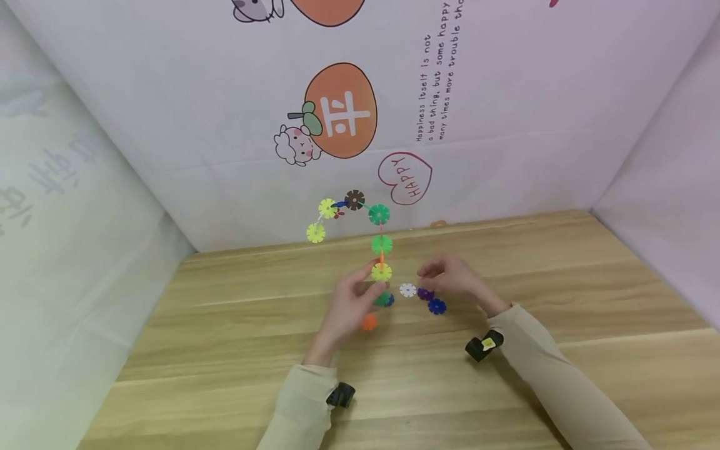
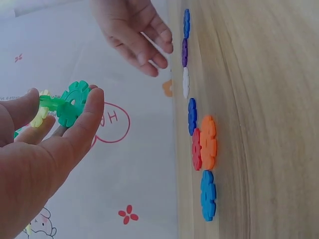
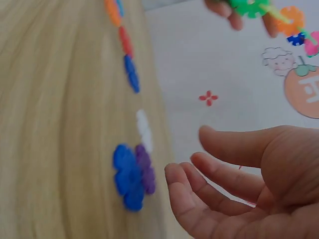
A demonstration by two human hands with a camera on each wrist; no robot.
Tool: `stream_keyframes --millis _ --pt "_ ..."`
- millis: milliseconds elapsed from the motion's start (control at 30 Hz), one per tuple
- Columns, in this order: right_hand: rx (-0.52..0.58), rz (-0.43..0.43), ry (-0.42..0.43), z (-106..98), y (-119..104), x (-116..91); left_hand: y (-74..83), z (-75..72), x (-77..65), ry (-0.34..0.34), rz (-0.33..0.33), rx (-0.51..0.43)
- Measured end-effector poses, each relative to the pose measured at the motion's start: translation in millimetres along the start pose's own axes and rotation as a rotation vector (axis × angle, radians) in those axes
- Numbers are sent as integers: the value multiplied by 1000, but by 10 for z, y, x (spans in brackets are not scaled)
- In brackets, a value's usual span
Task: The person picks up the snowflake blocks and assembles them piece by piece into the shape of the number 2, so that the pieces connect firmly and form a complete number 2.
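Observation:
My left hand (image 1: 350, 304) pinches the lower end of a curved chain of notched snowflake discs (image 1: 379, 214), raised above the table. The chain arches up and to the left through green, brown and yellow discs. In the left wrist view, a green disc (image 2: 72, 107) shows between thumb and fingers. My right hand (image 1: 454, 275) hovers over the loose discs, its fingers loosely bent and apart from the thumb, holding nothing. Closest to it are a purple disc (image 1: 425, 294), a white disc (image 1: 407, 290) and a dark blue disc (image 1: 437, 306).
More loose discs lie below the left hand: an orange disc (image 2: 209, 143), a red disc (image 2: 196, 149), a light blue disc (image 2: 208, 195) and a blue disc (image 2: 192, 116). Behind the wooden table (image 1: 225, 325) stands a printed white backdrop (image 1: 225, 156).

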State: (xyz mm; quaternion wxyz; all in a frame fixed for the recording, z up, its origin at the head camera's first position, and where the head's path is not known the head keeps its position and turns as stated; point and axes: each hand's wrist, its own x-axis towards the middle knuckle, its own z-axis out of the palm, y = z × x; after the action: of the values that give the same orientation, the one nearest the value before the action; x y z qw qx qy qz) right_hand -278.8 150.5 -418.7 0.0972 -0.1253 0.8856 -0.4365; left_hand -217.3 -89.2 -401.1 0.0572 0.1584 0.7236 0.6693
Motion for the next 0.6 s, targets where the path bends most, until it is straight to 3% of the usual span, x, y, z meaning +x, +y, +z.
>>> stream_keyframes --millis 267,600 --pt "-211 -1 -15 19 72 58 3 -23 -3 8 -22 28" --pt "-241 5 -14 42 124 67 -6 -39 4 7 -14 42"
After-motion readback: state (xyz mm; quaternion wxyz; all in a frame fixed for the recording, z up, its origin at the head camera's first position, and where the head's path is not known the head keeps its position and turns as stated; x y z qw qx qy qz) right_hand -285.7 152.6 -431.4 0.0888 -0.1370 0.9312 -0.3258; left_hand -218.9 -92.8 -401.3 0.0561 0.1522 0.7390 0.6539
